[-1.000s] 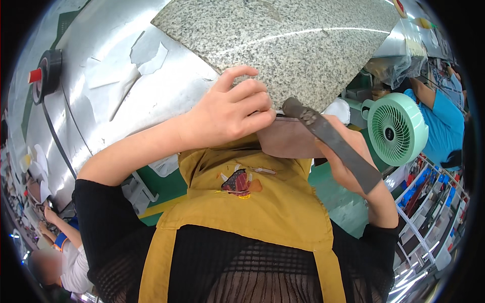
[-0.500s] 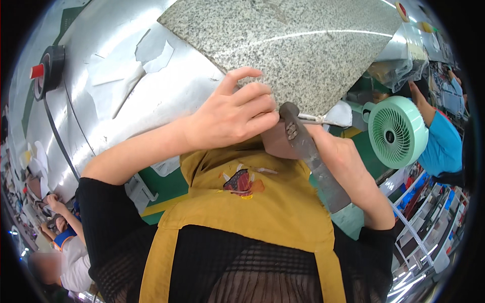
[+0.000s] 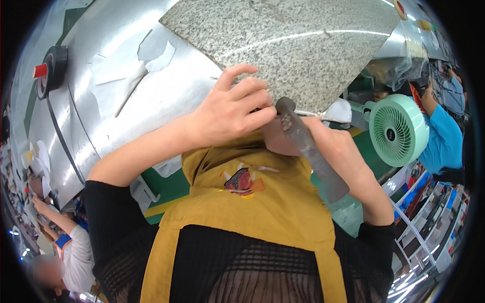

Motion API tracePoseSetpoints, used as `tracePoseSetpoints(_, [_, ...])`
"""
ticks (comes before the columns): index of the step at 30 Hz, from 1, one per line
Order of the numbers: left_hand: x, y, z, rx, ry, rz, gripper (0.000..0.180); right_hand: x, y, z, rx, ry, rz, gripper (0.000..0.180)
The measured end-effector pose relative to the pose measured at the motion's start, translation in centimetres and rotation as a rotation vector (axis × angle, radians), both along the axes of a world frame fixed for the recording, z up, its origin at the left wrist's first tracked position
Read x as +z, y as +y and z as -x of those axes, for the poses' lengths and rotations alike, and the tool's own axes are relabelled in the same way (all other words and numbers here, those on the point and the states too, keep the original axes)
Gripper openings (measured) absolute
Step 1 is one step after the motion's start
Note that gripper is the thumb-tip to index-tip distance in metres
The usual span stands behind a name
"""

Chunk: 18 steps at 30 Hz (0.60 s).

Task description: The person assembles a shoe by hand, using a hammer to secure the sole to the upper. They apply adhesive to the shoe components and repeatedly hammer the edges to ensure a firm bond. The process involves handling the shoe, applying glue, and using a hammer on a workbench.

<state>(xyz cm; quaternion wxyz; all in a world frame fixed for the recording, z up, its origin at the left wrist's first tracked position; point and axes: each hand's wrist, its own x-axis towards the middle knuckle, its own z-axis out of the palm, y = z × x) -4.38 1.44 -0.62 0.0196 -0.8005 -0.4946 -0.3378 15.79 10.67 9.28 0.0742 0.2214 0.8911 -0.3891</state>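
Brown flat piece (image 3: 277,140) at centre frame, just beside left hand (image 3: 233,110), fingers curled, grip unclear, right hand (image 3: 334,143) clamped on dark metal tool (image 3: 314,158)

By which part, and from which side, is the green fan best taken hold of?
Probably the lower left rim of the mint-green fan, coming from that side with the right hand, once free: nothing covers its curve there, while the slotted grille faces the camera.

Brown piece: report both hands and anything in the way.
Left hand at brown piece. Right hand holding dark tool. Tool covers part of piece.
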Motion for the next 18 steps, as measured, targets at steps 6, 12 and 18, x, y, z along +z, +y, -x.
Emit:
tracePoseSetpoints(6, [2.1, 0.2, -0.7, 0.080, -0.065, 0.260, 0.012, 0.5, 0.7, -1.4, -0.276, 0.132, 0.288, 0.023])
tracePoseSetpoints(12, [3.7, 1.2, -1.2, -0.027, -0.165, 0.539, 0.009, 0.2, 1.1, -4.3, -0.494, 0.127, 0.335, 0.025])
tracePoseSetpoints(18, [3.6, 2.2, -4.7, 0.093, -0.262, 0.525, 0.007, 0.7, 1.1, -6.2, -0.532, 0.196, 0.377, 0.020])
